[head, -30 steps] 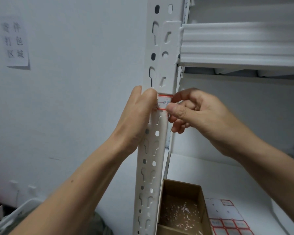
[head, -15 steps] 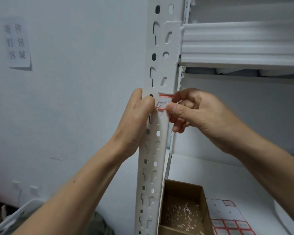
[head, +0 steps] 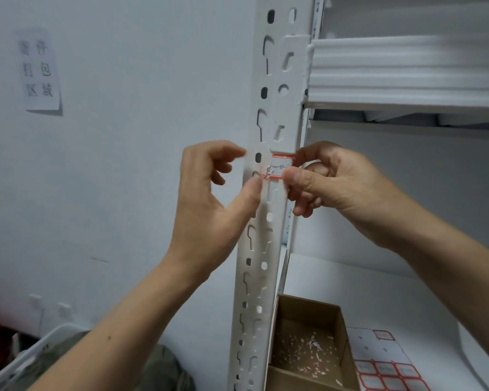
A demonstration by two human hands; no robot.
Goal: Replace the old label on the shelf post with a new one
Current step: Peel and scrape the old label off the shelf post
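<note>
The old label (head: 278,167), white with a red border, is stuck across the white slotted shelf post (head: 271,66) at chest height; its left end is torn and curled up. My left hand (head: 209,204) hovers left of the post with its fingers loosely curled, only the thumb tip touching the label's ragged left corner. My right hand (head: 331,182) grips the post's right edge, thumb pressed on the label's right end, fingers curled behind. A sheet of new red-bordered labels (head: 384,368) lies on the shelf board at lower right.
A brown cardboard box (head: 308,311) holding paper scraps stands on the white shelf board (head: 350,286) beside the post. A shelf beam (head: 407,71) runs above. A paper sign (head: 38,71) hangs on the wall at left, and a white basket (head: 20,362) sits at lower left.
My left hand has come off the post and swung left, leaving just the thumb at the label. The label's left end now shows torn and lifted. The right hand has stayed put.
</note>
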